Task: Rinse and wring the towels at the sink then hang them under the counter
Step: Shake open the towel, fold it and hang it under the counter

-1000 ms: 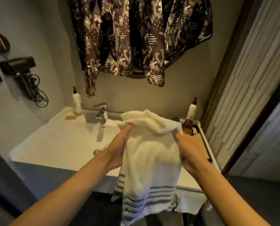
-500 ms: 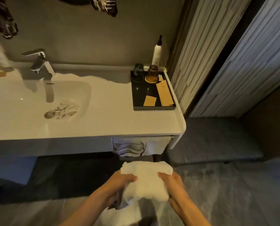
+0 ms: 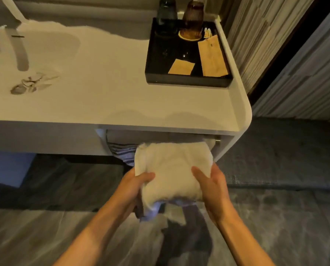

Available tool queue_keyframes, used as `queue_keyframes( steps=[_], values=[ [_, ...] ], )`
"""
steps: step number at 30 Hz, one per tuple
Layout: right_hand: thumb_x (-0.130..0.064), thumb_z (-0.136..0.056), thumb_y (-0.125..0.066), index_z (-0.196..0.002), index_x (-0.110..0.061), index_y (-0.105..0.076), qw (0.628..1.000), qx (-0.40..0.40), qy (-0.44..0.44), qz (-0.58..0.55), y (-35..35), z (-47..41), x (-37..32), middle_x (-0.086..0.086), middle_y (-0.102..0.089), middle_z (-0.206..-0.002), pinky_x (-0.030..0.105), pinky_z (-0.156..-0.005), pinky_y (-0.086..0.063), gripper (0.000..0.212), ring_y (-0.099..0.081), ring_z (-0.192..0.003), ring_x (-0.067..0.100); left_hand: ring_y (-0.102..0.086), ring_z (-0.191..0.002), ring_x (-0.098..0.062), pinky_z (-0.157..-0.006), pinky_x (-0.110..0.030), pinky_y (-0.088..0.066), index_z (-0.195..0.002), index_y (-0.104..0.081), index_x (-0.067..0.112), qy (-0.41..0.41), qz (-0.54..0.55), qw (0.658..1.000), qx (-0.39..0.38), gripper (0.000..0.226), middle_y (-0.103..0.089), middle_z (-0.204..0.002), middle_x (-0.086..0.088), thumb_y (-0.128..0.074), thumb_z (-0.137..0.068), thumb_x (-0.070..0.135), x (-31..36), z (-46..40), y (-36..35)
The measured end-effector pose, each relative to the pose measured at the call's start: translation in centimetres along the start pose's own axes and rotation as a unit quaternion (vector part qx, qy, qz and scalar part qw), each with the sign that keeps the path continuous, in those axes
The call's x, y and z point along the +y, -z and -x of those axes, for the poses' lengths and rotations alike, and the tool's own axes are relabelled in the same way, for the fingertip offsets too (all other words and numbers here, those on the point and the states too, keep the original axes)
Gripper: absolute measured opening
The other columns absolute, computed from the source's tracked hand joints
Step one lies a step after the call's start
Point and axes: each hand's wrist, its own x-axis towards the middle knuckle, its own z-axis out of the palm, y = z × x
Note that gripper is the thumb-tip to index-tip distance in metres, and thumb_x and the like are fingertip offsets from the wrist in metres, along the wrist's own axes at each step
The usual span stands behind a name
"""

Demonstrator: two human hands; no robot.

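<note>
White bench (image 3: pixel 122 104) above and beyond the hands; a black tray (image 3: pixel 187 81) rests on its right end, up from the right hand (image 3: pixel 213 189).

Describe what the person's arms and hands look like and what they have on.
Both forearms are bare as far as the frame shows: no sleeves or cuffs in view. The left hand and right hand are uncovered, with no gloves. No watch, bracelet or ring shows on the visible wrists and fingers, though the light is dim.

white towel (image 3: pixel 172 169) | bunched, draped, under tabletop's near edge | striped towel (image 3: pixel 122 150) | hanging just left, behind
</note>
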Motion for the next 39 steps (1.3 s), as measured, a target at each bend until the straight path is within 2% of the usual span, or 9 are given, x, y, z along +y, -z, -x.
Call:
queue_keyframes(
  steps=[7, 12, 14, 16, 21, 25, 31, 37, 39],
  values=[
    [-0.004, -0.092, -0.062, -0.104, 0.001, -0.067, 0.998, 0.022, 0.056, 0.036, -2.1, -9.0, 0.4, 0.022, -0.072, -0.098, 0.053, -0.075, -0.057, 0.014, -0.070, -0.090, 0.037, -0.072, -0.076, -0.022, -0.068, -0.031, -0.056, -0.097, -0.074, 0.005, -0.123, 0.041, 0.991, -0.020, 0.025, -0.077, -0.085, -0.009, -0.057, -0.087, -0.010, 3.1, -6.1, -0.8],
    [0.006, -0.092, -0.047, -0.109, 0.004, -0.057, 0.978, 0.047, -0.074, 0.190, -1.5, -13.1, -2.4, 0.015, -0.055, -0.091, 0.034, -0.064, -0.044, 0.020, -0.055, -0.078, 0.025, -0.061, -0.096, -0.030, -0.078, -0.035, -0.051, -0.111, -0.068, -0.001, -0.064, -0.051, 0.993, 0.083, 0.020, -0.068, -0.115, -0.020, -0.058, -0.095, 0.005, 6.0, -10.0, -1.9],
    [0.004, -0.094, -0.051, -0.112, 0.001, -0.059, 0.951, 0.052, -0.101, 0.288, -1.1, -13.6, -3.1, 0.019, -0.059, -0.093, 0.034, -0.079, -0.053, 0.020, -0.063, -0.099, 0.029, -0.061, -0.114, -0.032, -0.080, -0.032, -0.047, -0.130, -0.060, -0.001, -0.097, -0.311, 0.933, 0.151, 0.036, -0.063, -0.129, -0.020, -0.052, -0.102, 0.020, 6.5, -10.4, -2.0],
    [-0.002, -0.096, -0.053, -0.121, 0.003, -0.057, 0.920, 0.067, -0.116, 0.370, -1.1, -13.2, -3.5, 0.018, -0.060, -0.098, 0.031, -0.096, -0.048, 0.026, -0.061, -0.110, 0.029, -0.064, -0.110, -0.038, -0.085, -0.035, -0.049, -0.117, -0.069, 0.011, -0.199, -0.522, 0.805, 0.198, 0.041, -0.071, -0.116, -0.020, -0.050, -0.100, 0.043, 6.3, -9.7, -1.6],
    [-0.025, -0.108, -0.034, -0.149, -0.011, -0.037, 0.798, -0.033, -0.072, 0.598, -3.2, -12.2, -4.7, 0.010, -0.033, -0.159, 0.031, -0.114, -0.026, 0.043, -0.031, -0.146, 0.027, -0.065, -0.099, -0.035, -0.080, -0.035, -0.043, -0.107, -0.064, 0.015, -0.251, -0.664, 0.666, 0.229, 0.028, -0.071, -0.105, -0.012, -0.044, -0.102, 0.033, 5.8, -9.3, -0.4],
    [-0.016, -0.108, -0.036, -0.143, -0.006, -0.047, 0.746, -0.113, -0.122, 0.645, -3.6, -11.1, -5.8, 0.015, -0.045, -0.151, 0.034, -0.104, -0.038, 0.039, -0.044, -0.138, 0.031, -0.050, -0.126, -0.039, -0.089, -0.035, -0.037, -0.135, -0.048, 0.012, -0.106, -0.630, 0.762, 0.110, 0.041, -0.052, -0.140, -0.019, -0.036, -0.103, 0.034, 6.8, -11.1, -1.3],
    [-0.025, -0.085, -0.060, -0.062, -0.014, -0.065, 0.732, 0.152, 0.189, 0.637, -5.4, -7.4, -1.6, 0.013, -0.067, -0.069, 0.051, -0.084, -0.047, 0.026, -0.061, -0.079, 0.038, -0.063, -0.085, -0.039, -0.063, -0.037, -0.031, -0.090, -0.060, 0.012, -0.333, -0.696, 0.630, 0.094, 0.030, -0.068, -0.090, -0.017, -0.042, -0.102, 0.032, 4.6, -7.8, 0.4],
    [-0.021, -0.094, -0.047, -0.085, -0.022, -0.067, 0.651, -0.009, 0.230, 0.723, -4.4, -8.1, 1.4, 0.001, -0.067, -0.084, 0.050, -0.092, -0.046, 0.023, -0.064, -0.078, 0.029, -0.065, -0.092, -0.038, -0.067, -0.039, -0.035, -0.093, -0.063, 0.014, -0.311, -0.738, 0.594, 0.071, 0.033, -0.070, -0.097, -0.013, -0.039, -0.103, 0.034, 3.6, -8.0, 1.3],
    [-0.018, -0.091, -0.056, -0.095, -0.013, -0.068, 0.697, 0.043, 0.237, 0.675, -3.9, -7.0, 1.4, 0.011, -0.066, -0.092, 0.060, -0.103, -0.042, 0.013, -0.064, -0.089, 0.035, -0.063, -0.098, -0.036, -0.079, -0.042, -0.041, -0.104, -0.062, 0.016, -0.354, -0.705, 0.610, 0.070, 0.032, -0.068, -0.104, -0.010, -0.037, -0.101, 0.037, 4.0, -7.2, 1.9]
  ],
)
